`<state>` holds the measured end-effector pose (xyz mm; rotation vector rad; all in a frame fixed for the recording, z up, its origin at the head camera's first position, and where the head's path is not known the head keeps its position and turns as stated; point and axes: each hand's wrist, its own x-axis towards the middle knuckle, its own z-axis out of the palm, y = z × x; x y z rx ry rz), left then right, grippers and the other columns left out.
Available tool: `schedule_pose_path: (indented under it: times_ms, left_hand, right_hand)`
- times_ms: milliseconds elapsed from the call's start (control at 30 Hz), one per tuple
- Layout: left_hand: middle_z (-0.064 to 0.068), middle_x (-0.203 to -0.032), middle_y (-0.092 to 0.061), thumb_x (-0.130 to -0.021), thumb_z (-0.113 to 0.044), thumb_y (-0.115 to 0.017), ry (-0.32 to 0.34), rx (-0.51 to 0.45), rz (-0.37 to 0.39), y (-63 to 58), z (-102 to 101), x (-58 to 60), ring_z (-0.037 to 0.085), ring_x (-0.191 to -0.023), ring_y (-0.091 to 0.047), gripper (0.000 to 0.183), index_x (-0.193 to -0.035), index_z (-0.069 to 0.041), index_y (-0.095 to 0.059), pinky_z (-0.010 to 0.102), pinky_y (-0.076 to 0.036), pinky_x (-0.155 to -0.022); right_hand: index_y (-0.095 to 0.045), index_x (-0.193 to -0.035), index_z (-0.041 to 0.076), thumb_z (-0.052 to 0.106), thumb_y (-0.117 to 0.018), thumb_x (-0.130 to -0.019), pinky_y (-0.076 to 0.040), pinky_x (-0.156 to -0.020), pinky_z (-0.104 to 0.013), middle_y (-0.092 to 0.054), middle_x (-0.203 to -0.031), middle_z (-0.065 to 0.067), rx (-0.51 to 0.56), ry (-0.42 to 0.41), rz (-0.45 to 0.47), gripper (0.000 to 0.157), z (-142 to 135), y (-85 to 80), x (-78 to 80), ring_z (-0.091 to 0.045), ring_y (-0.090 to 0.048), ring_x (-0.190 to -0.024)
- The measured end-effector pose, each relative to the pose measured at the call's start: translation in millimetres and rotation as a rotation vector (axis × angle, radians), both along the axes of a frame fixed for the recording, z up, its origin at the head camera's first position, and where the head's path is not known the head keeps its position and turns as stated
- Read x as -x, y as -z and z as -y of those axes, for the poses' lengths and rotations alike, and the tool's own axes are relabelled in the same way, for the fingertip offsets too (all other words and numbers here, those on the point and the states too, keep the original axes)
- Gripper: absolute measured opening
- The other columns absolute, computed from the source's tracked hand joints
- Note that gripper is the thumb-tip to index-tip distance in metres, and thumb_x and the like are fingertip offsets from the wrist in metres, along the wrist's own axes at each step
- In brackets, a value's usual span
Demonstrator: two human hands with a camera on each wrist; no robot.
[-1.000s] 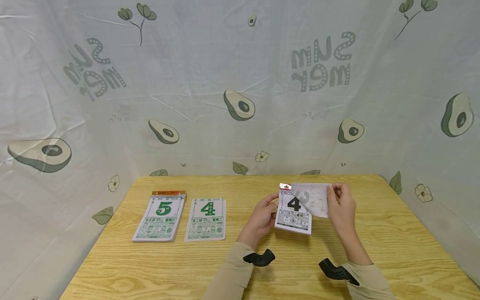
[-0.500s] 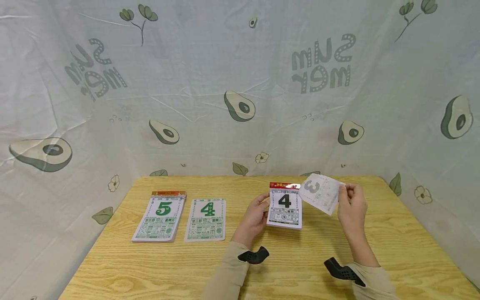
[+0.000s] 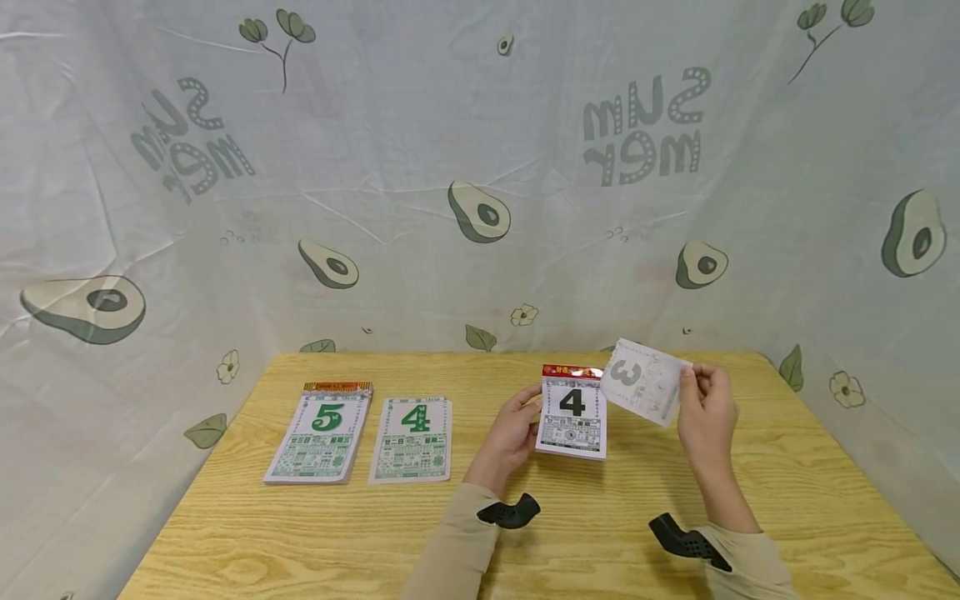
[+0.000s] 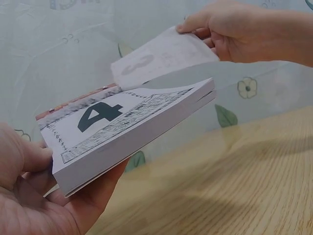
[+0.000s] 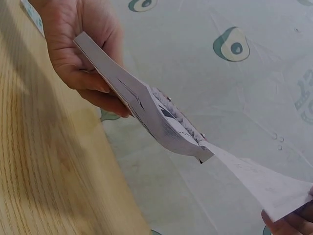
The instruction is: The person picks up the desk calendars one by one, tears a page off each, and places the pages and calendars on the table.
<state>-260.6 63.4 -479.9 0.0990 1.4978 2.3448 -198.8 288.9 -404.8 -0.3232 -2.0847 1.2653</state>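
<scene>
My left hand (image 3: 513, 433) holds a thick tear-off calendar (image 3: 573, 421) by its left side, thumb on the edge and fingers beneath, as the left wrist view shows. A red strip runs along its top, and a black 4 is on the uppermost page. Off to the right, my right hand (image 3: 707, 417) pinches a thin calendar page (image 3: 647, 383) between thumb and fingers. A faint reversed 3 shows through this page. One corner of the page (image 5: 264, 183) meets the calendar's top right corner in the right wrist view; whether it is attached there I cannot tell.
On the wooden table (image 3: 315, 542), a second calendar (image 3: 318, 437) with a green 5 lies at the left. Beside it is a loose page (image 3: 411, 442) with a green 4. A pale curtain (image 3: 405, 183) with avocado prints surrounds the table.
The page, earlier folded over the calendar's upper right, has been pulled up and right by my right hand, uncovering the black 4 and red strip. The calendar has shifted slightly left.
</scene>
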Motion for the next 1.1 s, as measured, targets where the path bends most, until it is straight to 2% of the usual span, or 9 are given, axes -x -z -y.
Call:
schedule_pose_path:
  times_ms: [400, 467, 633, 700, 933, 1100]
  left_hand:
    - [0.001, -0.094, -0.069, -0.104, -0.011, -0.041, 0.002, -0.004, 0.004, -0.1, 0, 1.9, 0.006, -0.065, -0.065, 0.036, -0.139, -0.008, -0.051, 0.024, -0.053, -0.059]
    - [0.001, -0.096, -0.069, -0.104, -0.011, -0.041, -0.003, -0.008, 0.006, 0.5, 1, 2.5, 0.006, -0.066, -0.066, 0.037, -0.140, -0.008, -0.050, 0.024, -0.053, -0.059]
    - [0.001, -0.098, -0.069, -0.104, -0.012, -0.042, -0.027, -0.011, 0.004, 2.3, 5, 4.0, 0.006, -0.067, -0.065, 0.037, -0.141, -0.007, -0.049, 0.023, -0.052, -0.060]
    - [0.002, -0.098, -0.069, -0.104, -0.012, -0.042, -0.027, -0.011, 0.003, 2.3, 5, 4.4, 0.006, -0.068, -0.065, 0.037, -0.141, -0.007, -0.049, 0.023, -0.053, -0.061]
    - [0.002, -0.097, -0.069, -0.104, -0.013, -0.043, -0.033, -0.019, 0.009, 1.4, 7, 4.0, 0.007, -0.068, -0.066, 0.038, -0.142, -0.007, -0.048, 0.024, -0.053, -0.060]
    - [0.000, -0.095, -0.069, -0.104, -0.013, -0.043, -0.045, -0.037, 0.040, -1.4, 10, 3.8, 0.007, -0.067, -0.066, 0.038, -0.142, -0.008, -0.048, 0.025, -0.053, -0.060]
  right_hand:
    - [-0.052, -0.116, -0.007, 0.023, -0.046, -0.103, -0.039, -0.063, -0.002, -0.063, -0.103, -0.020, 0.023, 0.025, -0.035, 0.033, -4, -1.2, 1.3, 0.012, -0.047, -0.076]
    - [-0.052, -0.116, -0.006, 0.024, -0.046, -0.103, -0.039, -0.063, -0.003, -0.062, -0.100, -0.012, 0.035, 0.043, -0.036, 0.033, -6, -2.5, 1.0, 0.011, -0.048, -0.076]
    - [-0.053, -0.113, -0.001, 0.024, -0.048, -0.102, -0.040, -0.065, -0.003, -0.052, -0.087, 0.019, 0.064, 0.084, -0.052, 0.028, -12, -4.6, 1.3, 0.008, -0.050, -0.078]
    - [-0.054, -0.112, -0.001, 0.023, -0.049, -0.102, -0.040, -0.066, -0.003, -0.049, -0.084, 0.025, 0.059, 0.082, -0.056, 0.027, -13, -4.5, 1.6, 0.007, -0.050, -0.078]
    - [-0.055, -0.110, -0.004, 0.020, -0.051, -0.101, -0.040, -0.065, -0.003, -0.049, -0.082, 0.026, 0.041, 0.080, -0.080, 0.026, -12, -2.9, 2.0, 0.008, -0.050, -0.076]
    - [-0.055, -0.109, -0.005, 0.019, -0.052, -0.100, -0.040, -0.066, -0.002, -0.049, -0.082, 0.026, 0.038, 0.086, -0.100, 0.026, -12, -2.4, 1.2, 0.009, -0.050, -0.076]
